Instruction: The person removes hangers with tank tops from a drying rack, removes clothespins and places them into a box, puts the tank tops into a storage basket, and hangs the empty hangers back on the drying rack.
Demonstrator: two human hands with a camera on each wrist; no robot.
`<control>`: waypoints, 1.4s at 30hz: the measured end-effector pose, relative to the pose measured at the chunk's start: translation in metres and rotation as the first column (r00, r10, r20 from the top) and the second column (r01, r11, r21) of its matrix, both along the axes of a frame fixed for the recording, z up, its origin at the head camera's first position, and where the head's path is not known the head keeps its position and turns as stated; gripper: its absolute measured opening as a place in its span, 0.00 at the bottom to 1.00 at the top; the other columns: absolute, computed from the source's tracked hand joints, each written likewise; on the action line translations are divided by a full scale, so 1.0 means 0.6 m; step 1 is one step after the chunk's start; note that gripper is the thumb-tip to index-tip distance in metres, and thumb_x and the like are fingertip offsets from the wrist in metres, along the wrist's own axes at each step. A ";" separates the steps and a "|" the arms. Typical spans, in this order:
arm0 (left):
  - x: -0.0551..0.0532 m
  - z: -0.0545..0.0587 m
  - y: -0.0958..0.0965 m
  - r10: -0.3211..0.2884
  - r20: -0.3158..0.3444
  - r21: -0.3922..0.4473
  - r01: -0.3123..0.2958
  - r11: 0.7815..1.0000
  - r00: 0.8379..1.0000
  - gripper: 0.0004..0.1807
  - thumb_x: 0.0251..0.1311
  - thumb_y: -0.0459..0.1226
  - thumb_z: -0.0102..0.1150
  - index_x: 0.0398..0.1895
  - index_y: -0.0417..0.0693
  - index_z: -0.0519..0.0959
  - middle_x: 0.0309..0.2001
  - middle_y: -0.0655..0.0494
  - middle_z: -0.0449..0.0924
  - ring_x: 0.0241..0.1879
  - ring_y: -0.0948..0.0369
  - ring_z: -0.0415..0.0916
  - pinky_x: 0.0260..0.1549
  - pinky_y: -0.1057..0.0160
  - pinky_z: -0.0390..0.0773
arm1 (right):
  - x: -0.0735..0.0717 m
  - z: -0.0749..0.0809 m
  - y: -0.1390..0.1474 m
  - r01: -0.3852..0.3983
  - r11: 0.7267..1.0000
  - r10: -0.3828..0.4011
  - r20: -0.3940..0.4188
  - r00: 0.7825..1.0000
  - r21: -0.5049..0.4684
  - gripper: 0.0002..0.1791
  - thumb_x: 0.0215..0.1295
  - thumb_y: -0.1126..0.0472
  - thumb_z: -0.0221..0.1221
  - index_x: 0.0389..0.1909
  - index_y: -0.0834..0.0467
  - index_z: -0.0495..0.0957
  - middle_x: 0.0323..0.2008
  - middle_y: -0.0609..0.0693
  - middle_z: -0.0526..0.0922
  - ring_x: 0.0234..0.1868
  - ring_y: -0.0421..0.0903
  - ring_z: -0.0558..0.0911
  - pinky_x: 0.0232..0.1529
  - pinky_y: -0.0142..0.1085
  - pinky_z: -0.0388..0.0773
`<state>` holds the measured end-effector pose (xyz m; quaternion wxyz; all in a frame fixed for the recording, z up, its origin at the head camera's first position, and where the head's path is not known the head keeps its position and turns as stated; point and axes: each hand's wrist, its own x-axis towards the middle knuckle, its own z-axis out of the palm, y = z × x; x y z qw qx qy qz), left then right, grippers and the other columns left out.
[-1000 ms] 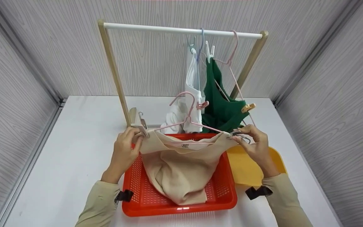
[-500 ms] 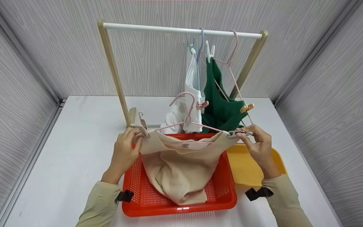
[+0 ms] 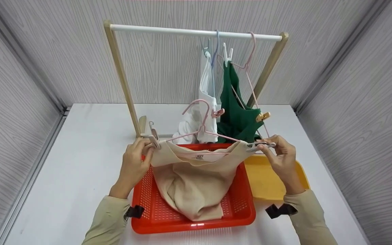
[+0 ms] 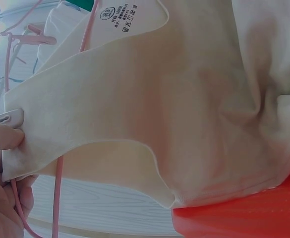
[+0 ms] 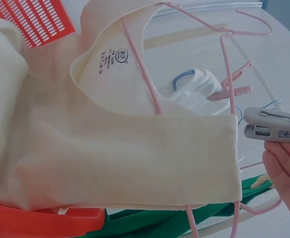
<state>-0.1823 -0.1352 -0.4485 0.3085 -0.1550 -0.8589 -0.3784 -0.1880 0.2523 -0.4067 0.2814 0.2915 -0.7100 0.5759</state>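
A beige tank top (image 3: 196, 183) is draped on a pink hanger (image 3: 204, 128), with its lower part in a red basket (image 3: 196, 227). My left hand (image 3: 135, 163) pinches its left shoulder strap, where a pale clothespin (image 3: 154, 141) is clipped; the thumb touches that clothespin (image 4: 11, 118) in the left wrist view. My right hand (image 3: 282, 158) pinches a grey clothespin (image 3: 260, 145) by the opposite strap. In the right wrist view, a small gap separates this grey clothespin (image 5: 273, 125) from the strap's edge.
Behind the basket stands a rack with a white rail (image 3: 182, 31). White clothing (image 3: 208, 115) and a green garment (image 3: 240, 119) hang from it on hangers, with clothespins attached. A yellow container (image 3: 267, 177) sits right of the basket, below my right hand.
My right hand has shifted slightly to the right, and the grey clothespin in it shows more fully. The green garment's lower edge has swung a little left. The left hand stays put.
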 end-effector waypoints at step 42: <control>-0.003 0.000 -0.001 -0.002 0.008 -0.004 0.002 1.000 1.000 0.06 0.58 0.28 0.61 0.39 0.38 0.78 0.39 0.46 0.81 0.36 0.50 0.78 0.36 0.54 0.70 | 0.023 -0.069 0.058 0.012 0.998 -0.023 0.165 0.986 0.067 0.11 0.45 0.86 0.58 0.31 0.78 0.71 0.31 0.33 0.83 0.33 0.29 0.83 0.44 0.21 0.80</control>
